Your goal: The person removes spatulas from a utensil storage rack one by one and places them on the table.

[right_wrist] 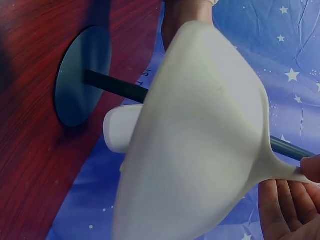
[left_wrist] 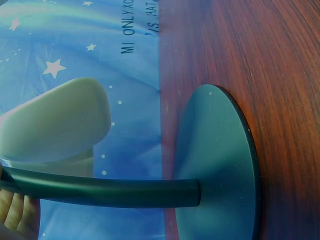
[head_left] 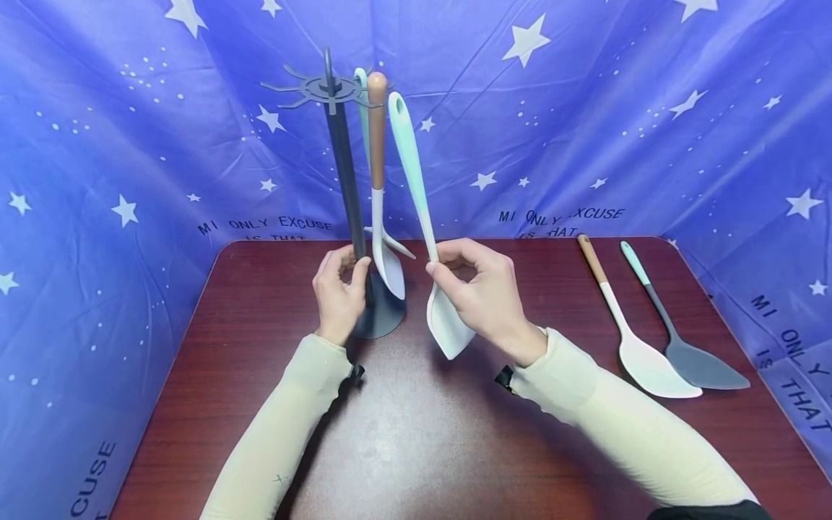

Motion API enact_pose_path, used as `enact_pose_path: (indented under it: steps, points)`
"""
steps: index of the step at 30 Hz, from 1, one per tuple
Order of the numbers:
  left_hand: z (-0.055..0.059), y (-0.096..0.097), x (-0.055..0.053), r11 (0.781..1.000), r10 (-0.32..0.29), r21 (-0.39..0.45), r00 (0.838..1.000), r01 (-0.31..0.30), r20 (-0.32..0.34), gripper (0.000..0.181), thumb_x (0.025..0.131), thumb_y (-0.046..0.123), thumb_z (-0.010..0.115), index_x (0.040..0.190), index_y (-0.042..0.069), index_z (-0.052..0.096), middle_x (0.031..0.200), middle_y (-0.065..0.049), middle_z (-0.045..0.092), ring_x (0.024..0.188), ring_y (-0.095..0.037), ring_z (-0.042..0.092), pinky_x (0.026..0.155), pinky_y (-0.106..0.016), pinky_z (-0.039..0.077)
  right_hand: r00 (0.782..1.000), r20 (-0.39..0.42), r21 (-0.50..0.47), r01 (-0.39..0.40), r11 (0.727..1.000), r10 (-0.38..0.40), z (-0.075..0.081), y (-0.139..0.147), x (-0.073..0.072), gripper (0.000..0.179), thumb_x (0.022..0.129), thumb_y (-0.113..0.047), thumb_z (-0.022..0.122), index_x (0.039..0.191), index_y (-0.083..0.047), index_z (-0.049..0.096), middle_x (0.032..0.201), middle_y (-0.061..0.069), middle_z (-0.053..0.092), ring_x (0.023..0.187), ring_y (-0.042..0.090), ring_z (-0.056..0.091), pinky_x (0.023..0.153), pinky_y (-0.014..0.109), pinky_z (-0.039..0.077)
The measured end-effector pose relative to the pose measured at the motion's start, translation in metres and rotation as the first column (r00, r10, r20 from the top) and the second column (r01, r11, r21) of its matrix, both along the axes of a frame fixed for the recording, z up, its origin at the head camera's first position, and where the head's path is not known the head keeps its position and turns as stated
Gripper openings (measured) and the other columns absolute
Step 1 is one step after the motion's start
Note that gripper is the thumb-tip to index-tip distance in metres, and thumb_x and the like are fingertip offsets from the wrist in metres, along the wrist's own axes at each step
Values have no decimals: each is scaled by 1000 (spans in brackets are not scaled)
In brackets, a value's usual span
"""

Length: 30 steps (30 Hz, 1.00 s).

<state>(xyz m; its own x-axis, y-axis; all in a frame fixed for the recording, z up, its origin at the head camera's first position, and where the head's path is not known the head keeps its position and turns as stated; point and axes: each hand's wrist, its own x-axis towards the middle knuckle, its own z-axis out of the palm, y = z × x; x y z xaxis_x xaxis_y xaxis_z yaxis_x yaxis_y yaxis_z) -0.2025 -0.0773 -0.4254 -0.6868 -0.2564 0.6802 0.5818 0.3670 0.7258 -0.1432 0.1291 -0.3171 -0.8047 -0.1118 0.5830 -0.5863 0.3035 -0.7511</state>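
My left hand [head_left: 341, 292] grips the lower pole of a dark utensil stand [head_left: 343, 173], whose round base [left_wrist: 215, 150] rests on the table. From the stand's hooked top ring hang a white spatula with a brown handle [head_left: 376, 144] and, behind it, a mint-handled utensil [head_left: 362, 108], partly hidden. To the right of these, my right hand [head_left: 487, 292] pinches the neck of a white turner with a mint handle [head_left: 409, 159]. It is held upright, head down, above the table and apart from the ring. Its broad white head [right_wrist: 200, 130] fills the right wrist view.
On the right of the dark red table [head_left: 416, 440] lie a white turner with a brown handle [head_left: 650, 365] and a grey turner with a mint handle [head_left: 705, 365], heads close together. A blue star-patterned curtain [head_left: 455, 58] surrounds the table's back and sides.
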Motion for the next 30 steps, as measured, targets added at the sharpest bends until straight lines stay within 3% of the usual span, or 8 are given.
enact_pose_path:
  steps: [5, 13, 15, 22, 30]
  points:
    - [0, -1, 0, 1000, 1, -8, 1000, -1, -2, 15, 83, 0, 71, 98, -1, 67, 87, -12, 66, 80, -22, 63, 71, -44, 56, 1000, 8, 14, 18, 1000, -18, -2, 7, 2, 15, 81, -1, 73, 94, -7, 72, 79, -1, 69, 67, 12, 64, 62, 24, 56]
    - [2, 0, 1, 1000, 4, -10, 1000, -4, 2, 15, 84, 2, 71, 98, -2, 67, 87, -14, 66, 79, -23, 64, 72, -36, 56, 992, 58, 87, 106, 991, -111, 20, 14, 20, 15, 77, 11, 70, 91, 9, 68, 76, 16, 68, 66, 12, 63, 62, 19, 55]
    - [5, 2, 2, 1000, 9, -9, 1000, -9, -7, 15, 82, -3, 71, 97, -4, 67, 85, -16, 66, 78, -26, 64, 69, -41, 55, 989, 68, 97, 121, 988, -128, 16, 20, 19, 15, 77, 11, 70, 91, 9, 68, 77, 16, 68, 66, 11, 62, 62, 17, 54]
    - [31, 10, 19, 1000, 27, -14, 1000, -27, -16, 15, 79, -12, 69, 93, -11, 64, 82, -23, 64, 75, -35, 62, 69, -43, 54, 975, 100, 143, 181, 973, -196, -15, 49, 3, 15, 79, 1, 74, 93, -3, 71, 80, 7, 70, 67, 4, 62, 62, 13, 51]
    - [30, 9, 20, 1000, 20, -14, 1000, -20, -12, 14, 81, -8, 69, 95, -11, 64, 84, -23, 63, 77, -34, 63, 69, -47, 55, 962, 136, 223, 203, 954, -237, -31, 70, -3, 11, 81, -6, 73, 92, -7, 71, 79, 1, 69, 66, 6, 62, 62, 14, 51]
